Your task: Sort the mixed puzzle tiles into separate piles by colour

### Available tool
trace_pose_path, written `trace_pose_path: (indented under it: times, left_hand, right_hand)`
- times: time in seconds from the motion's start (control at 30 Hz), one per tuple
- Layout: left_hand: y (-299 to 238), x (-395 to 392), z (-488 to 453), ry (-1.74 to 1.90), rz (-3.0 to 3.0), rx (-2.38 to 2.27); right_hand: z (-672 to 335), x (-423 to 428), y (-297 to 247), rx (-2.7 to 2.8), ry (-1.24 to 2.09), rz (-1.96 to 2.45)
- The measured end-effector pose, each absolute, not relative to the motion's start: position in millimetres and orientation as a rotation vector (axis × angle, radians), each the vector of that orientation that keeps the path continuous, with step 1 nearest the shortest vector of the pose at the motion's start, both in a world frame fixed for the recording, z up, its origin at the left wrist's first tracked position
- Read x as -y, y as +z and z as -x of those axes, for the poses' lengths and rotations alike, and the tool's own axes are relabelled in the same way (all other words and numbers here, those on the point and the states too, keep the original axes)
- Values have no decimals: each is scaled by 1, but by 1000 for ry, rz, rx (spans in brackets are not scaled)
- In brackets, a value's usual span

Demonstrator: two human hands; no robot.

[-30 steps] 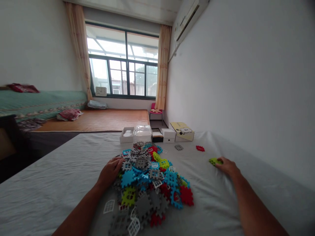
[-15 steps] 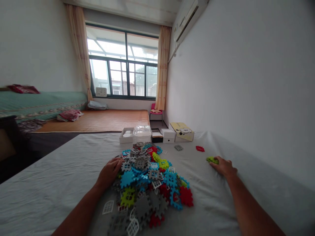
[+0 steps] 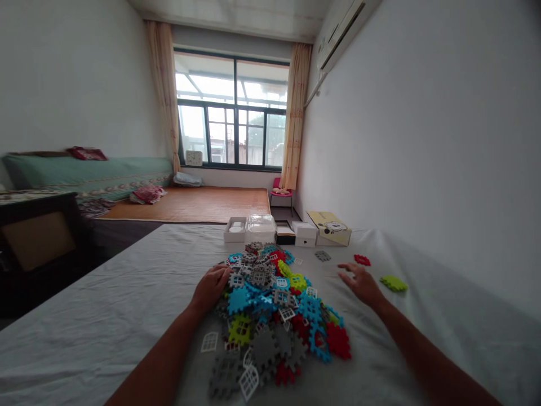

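Observation:
A heap of toothed plastic building tiles (image 3: 264, 347) in grey, blue, red and lime green lies before me, with white lattice window pieces (image 3: 249, 382) among them. My left hand (image 3: 212, 286) rests against the heap's left edge, fingers stretched out over the tiles; its fingertips are partly lost among the pieces. Right of the heap, my right hand (image 3: 360, 282) hovers over the sheet, fingers apart and holding nothing. Beyond that hand a lime green tile (image 3: 394, 283) lies flat on the sheet. A red tile (image 3: 362, 260) and a grey tile (image 3: 323, 256) lie farther back, separate from each other.
Along the table's far edge stand a white box (image 3: 235, 230), a clear plastic container (image 3: 260, 229), a black box (image 3: 285, 233), another white box (image 3: 305, 234) and a yellow carton (image 3: 329, 228). A grey sheet (image 3: 139, 293) covers the table. The wall (image 3: 443, 141) rises at right.
My right hand has let go of the lime green tile at the right and moved left toward the heap. My left hand stays at the heap's edge. The view has turned slightly left.

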State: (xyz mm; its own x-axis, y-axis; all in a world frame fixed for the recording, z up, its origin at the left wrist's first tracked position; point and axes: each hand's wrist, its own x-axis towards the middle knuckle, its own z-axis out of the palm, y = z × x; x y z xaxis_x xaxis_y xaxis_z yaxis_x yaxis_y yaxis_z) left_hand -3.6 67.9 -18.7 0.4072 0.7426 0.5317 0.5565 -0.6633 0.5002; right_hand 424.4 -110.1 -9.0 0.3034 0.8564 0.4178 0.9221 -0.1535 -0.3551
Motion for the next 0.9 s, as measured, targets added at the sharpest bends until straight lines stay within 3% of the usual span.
trace_pose_path:
  times: [0.13, 0.33, 0.47, 0.6, 0.77, 0.9]
  left_hand:
    - [-19, -68, 4, 1091, -2417, -1142]
    - [-17, -67, 4, 1088, -2425, -1147]
    - [-18, -68, 4, 1088, -2421, -1144]
    - [-18, -69, 4, 1080, -2422, -1147]
    - [-17, -70, 5, 1080, -2429, -1143]
    - [-16, -70, 5, 1074, -2434, -1154]
  right_hand:
    - [-355, 74, 0, 1814, 225, 1737]
    - [-329, 52, 0, 1803, 334, 1674]
    - [-357, 60, 8, 1699, 297, 1704]
    - [-412, 80, 9, 1592, -79, 1895]
    - [-461, 96, -10, 1652, 148, 2037]
    - [-467, 98, -23, 1500, -20, 2265]
